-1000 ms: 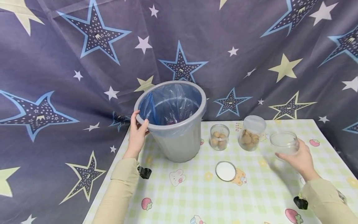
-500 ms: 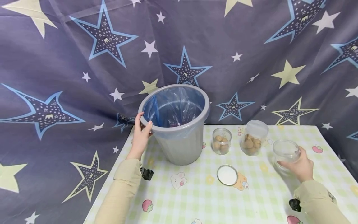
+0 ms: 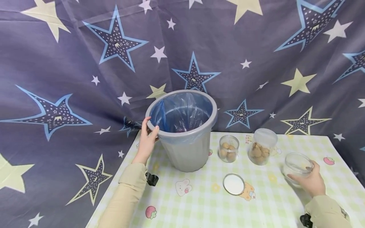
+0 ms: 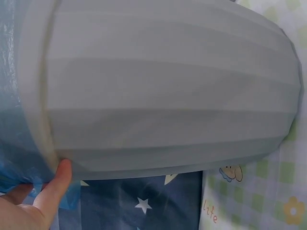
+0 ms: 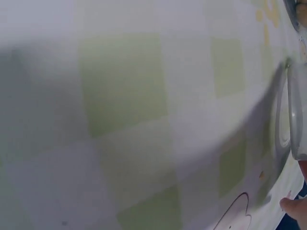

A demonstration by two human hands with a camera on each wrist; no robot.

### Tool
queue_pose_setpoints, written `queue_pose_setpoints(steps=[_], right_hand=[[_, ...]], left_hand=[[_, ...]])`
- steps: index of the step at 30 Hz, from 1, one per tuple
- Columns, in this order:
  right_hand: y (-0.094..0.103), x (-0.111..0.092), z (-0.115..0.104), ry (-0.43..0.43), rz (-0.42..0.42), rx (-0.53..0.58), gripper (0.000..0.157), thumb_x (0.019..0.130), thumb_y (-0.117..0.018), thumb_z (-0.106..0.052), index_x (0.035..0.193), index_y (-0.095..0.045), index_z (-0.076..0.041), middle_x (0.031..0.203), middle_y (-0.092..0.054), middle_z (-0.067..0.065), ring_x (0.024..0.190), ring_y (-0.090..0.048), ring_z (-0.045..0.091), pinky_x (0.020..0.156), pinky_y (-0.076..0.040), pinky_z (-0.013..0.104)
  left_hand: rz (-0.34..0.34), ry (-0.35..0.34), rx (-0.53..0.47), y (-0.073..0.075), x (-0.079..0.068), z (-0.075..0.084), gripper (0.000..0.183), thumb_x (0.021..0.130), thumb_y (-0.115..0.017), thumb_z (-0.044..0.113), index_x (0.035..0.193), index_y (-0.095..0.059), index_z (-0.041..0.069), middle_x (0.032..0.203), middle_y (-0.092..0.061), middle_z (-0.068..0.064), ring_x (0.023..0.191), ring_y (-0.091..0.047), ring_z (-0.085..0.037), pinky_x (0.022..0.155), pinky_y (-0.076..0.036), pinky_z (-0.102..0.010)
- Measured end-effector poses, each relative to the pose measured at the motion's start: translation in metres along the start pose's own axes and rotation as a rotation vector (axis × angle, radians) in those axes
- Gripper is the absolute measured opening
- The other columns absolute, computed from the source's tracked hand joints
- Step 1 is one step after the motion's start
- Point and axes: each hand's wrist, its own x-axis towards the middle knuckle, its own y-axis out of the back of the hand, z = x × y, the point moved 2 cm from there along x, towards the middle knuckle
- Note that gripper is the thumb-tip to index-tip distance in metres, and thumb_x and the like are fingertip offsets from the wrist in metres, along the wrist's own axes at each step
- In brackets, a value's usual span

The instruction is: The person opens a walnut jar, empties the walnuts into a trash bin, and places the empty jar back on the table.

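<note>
My left hand (image 3: 146, 143) grips the near-left rim of a grey trash can (image 3: 186, 153), which is lined with a blue-tinted plastic bag (image 3: 185, 110). Dark reddish bits show deep inside it. In the left wrist view, fingertips (image 4: 56, 184) press near the rim over the bag's edge. At the right, my right hand (image 3: 313, 182) holds a clear round jar (image 3: 295, 163) by its side, low over the tablecloth. Its contents look like none. The right wrist view catches only the edge of that jar (image 5: 298, 115); whether it touches the table I cannot tell.
A clear jar with several brown walnut-like balls (image 3: 228, 153) stands right of the trash can. Beside it is a taller jar of similar brown pieces (image 3: 259, 151). A round white lid (image 3: 233, 184) lies flat on the checked tablecloth (image 3: 205, 209). A starry curtain (image 3: 137, 79) hangs behind.
My right hand has lowered the clear jar toward the table. The head view has tilted up slightly, so everything sits lower in it. My left hand stays on the trash can's rim.
</note>
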Motion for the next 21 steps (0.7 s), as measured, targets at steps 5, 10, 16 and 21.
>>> queue_pose_setpoints(steps=[5, 10, 16, 21], right_hand=[[0.004, -0.002, 0.005, -0.003, 0.017, -0.007, 0.116, 0.075, -0.078, -0.031, 0.147, 0.006, 0.005, 0.133, -0.026, 0.049, 0.117, -0.031, 0.063, 0.100, -0.027, 0.065], [0.010, -0.004, 0.004, -0.037, 0.000, -0.060, 0.114, 0.077, -0.075, -0.036, 0.144, 0.003, 0.013, 0.132, -0.028, 0.047, 0.116, -0.033, 0.061, 0.097, -0.031, 0.064], [0.012, -0.007, 0.010, -0.060, -0.019, -0.055, 0.115, 0.077, -0.075, -0.036, 0.144, 0.004, 0.012, 0.134, -0.024, 0.048, 0.118, -0.032, 0.060, 0.098, -0.031, 0.063], [0.015, -0.010, 0.011, 0.010, 0.015, 0.027, 0.113, 0.079, -0.075, -0.034, 0.145, 0.005, 0.012, 0.134, -0.023, 0.048, 0.118, -0.030, 0.059, 0.095, -0.031, 0.065]], left_hand=[[0.002, -0.010, -0.002, -0.002, -0.001, 0.000, 0.056, 0.098, -0.049, 0.022, 0.147, -0.023, 0.022, 0.132, -0.039, -0.020, 0.115, -0.046, -0.025, 0.095, -0.044, -0.051], [0.004, -0.009, 0.011, 0.000, -0.002, 0.000, 0.056, 0.098, -0.049, 0.022, 0.147, -0.022, 0.022, 0.131, -0.039, -0.020, 0.116, -0.045, -0.025, 0.094, -0.045, -0.049], [0.005, -0.006, 0.012, 0.000, -0.003, -0.002, 0.056, 0.098, -0.048, 0.021, 0.147, -0.022, 0.021, 0.130, -0.039, -0.020, 0.114, -0.046, -0.024, 0.093, -0.046, -0.046], [-0.004, -0.008, 0.003, 0.000, -0.001, -0.001, 0.056, 0.098, -0.048, 0.023, 0.147, -0.022, 0.022, 0.129, -0.038, -0.020, 0.115, -0.045, -0.024, 0.094, -0.045, -0.047]])
